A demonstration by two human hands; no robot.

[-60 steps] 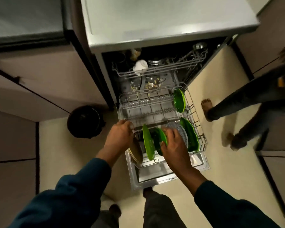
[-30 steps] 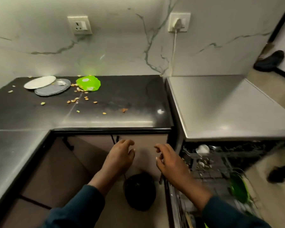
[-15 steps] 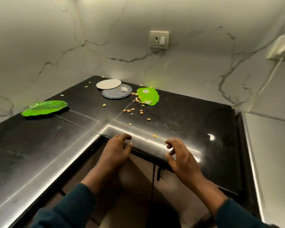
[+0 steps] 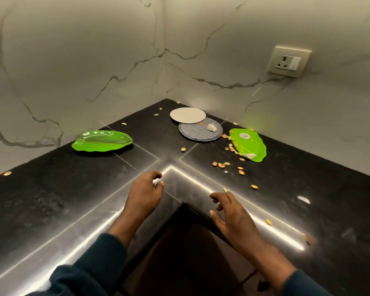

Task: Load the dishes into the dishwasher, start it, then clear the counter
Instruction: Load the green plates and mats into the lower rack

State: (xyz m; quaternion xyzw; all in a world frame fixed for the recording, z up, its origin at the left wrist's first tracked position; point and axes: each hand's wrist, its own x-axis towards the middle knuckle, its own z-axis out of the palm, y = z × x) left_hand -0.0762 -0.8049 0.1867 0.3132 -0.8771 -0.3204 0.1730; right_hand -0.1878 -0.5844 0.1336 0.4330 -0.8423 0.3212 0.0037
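Note:
On the black L-shaped counter point(image 4: 51, 206) lie a green leaf-shaped plate point(image 4: 102, 141) at the left, a white round plate point(image 4: 187, 115) overlapping a grey round plate point(image 4: 200, 131) near the corner, and a second green leaf plate point(image 4: 248, 144) at the right. Nut shells point(image 4: 221, 165) are scattered around the right-hand plate. My left hand point(image 4: 144, 193) hovers over the inner corner of the counter, its fingers loosely curled and holding nothing. My right hand point(image 4: 233, 216) hovers over the counter's front edge, fingers relaxed and empty. The dishwasher is out of view.
Marble walls meet behind the counter corner. A wall socket point(image 4: 288, 61) sits on the right wall. More shells lie along the front edge at the right point(image 4: 268, 221) and one at the far left point(image 4: 7, 173). Below the counter is a dark cabinet front point(image 4: 186, 253).
I have turned from the dishwasher rack to the counter corner. Both hands left the rack empty and have risen over the counter edge, closer to the plates.

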